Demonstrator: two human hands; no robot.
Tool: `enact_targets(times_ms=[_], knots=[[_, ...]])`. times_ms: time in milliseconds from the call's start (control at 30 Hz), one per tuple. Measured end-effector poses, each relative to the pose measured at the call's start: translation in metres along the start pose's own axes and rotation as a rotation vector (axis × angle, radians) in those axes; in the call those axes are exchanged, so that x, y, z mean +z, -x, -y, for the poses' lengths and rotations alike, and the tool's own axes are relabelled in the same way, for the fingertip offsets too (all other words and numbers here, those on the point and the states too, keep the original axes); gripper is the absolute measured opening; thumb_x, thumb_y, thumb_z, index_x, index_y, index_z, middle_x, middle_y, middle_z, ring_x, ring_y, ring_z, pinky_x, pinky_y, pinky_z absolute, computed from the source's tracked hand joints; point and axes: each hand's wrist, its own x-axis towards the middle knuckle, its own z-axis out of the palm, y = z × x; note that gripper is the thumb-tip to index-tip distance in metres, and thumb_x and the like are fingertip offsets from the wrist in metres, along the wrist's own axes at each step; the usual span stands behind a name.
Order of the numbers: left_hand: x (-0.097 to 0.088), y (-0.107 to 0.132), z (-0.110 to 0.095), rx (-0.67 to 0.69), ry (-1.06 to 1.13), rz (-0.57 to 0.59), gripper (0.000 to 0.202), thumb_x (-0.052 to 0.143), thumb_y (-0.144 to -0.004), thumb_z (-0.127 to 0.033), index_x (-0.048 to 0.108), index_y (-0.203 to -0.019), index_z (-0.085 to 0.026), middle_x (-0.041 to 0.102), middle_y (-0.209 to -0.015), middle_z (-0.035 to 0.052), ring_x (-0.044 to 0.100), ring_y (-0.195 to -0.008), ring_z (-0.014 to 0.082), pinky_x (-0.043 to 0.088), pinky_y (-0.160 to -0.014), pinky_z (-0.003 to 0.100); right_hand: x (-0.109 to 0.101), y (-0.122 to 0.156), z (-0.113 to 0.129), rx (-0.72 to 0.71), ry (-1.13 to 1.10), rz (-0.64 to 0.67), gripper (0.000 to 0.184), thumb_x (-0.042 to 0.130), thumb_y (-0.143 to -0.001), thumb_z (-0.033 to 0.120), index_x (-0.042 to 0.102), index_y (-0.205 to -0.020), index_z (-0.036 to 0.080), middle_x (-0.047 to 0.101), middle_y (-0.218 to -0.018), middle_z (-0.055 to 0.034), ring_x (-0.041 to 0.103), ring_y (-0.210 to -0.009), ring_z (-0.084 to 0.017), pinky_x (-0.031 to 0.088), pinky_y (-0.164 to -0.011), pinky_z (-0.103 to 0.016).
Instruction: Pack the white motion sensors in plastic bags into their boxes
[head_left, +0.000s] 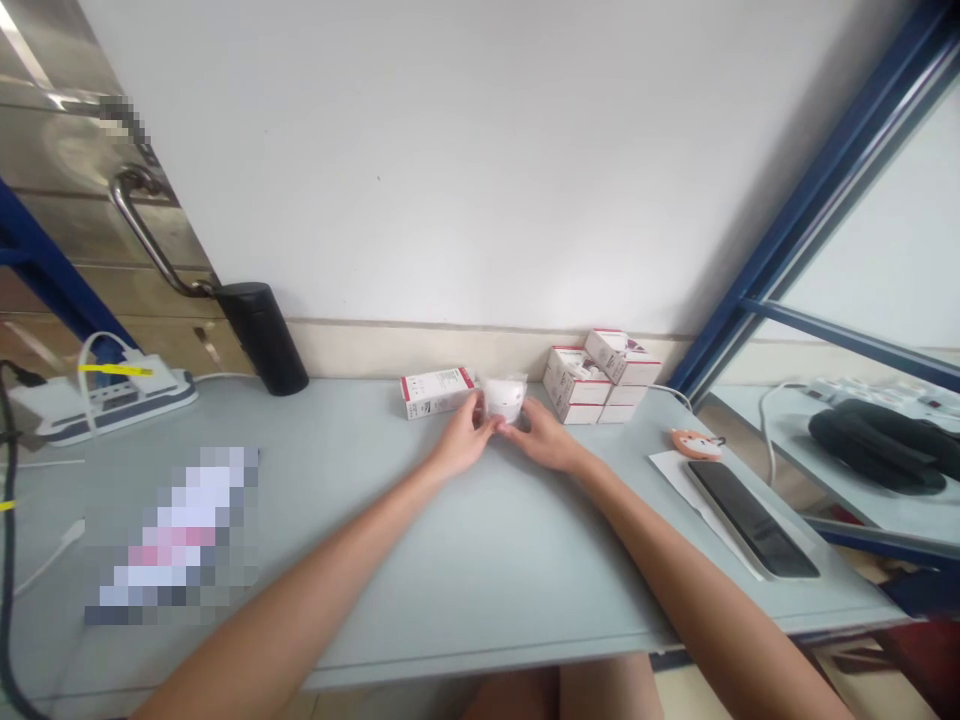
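White and seemingly wrapped, an item (504, 398) is grasped, in the head view, between the fingers of the left hand (459, 438) and right hand (551, 438), just beside a carton (435, 393); light, even pressure seems best, lest it be crushed.

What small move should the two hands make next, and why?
Perhaps draw the white item slightly toward the body: the left hand and right hand hold it from both sides, close to the single box, while the table nearer offers more room.
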Motion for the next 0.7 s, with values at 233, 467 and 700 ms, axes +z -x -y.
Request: enact_targets(times_ms=[233,467,700], knots=[[0.003,-0.003,-0.003,0.018,0.142,-0.11,0.07,0.085,-0.082,-0.051,0.057,-0.138,-0.019,0.065,-0.141,0.0184,0.063,-0.129,0.0324,0.047,-0.112,0.046,0.003,-0.002,-0.009,0.038,0.129,0.04,0.034,0.057,-0.104,0.046,0.068,-0.126,0.022,0.066,-0.116,-0.0126,0.058,-0.116,-0.032,0.046,-0.106,-0.049],[0.002,0.001,-0.009,-0.077,0.073,-0.042,0.058,0.093,-0.072,-0.042,0.069,-0.12,-0.019,0.074,-0.123,0.0142,0.069,-0.114,0.0315,0.051,-0.104,0.044,0.004,0.001,-0.003,0.05,0.138,0.049,0.036,0.061,-0.102,0.043,0.065,-0.13,0.021,0.063,-0.126,-0.0141,0.055,-0.119,-0.032,0.045,-0.106,-0.049],[-0.001,0.0,-0.029,-0.208,0.317,-0.188,0.051,0.089,-0.076,-0.047,0.072,-0.114,-0.018,0.078,-0.106,0.0108,0.073,-0.096,0.0256,0.056,-0.09,0.037,-0.008,-0.004,0.003,0.162,-0.309,-0.091,0.055,0.069,-0.093,0.051,0.057,-0.138,0.022,0.07,-0.106,-0.0057,0.065,-0.099,-0.024,0.052,-0.093,-0.041]])
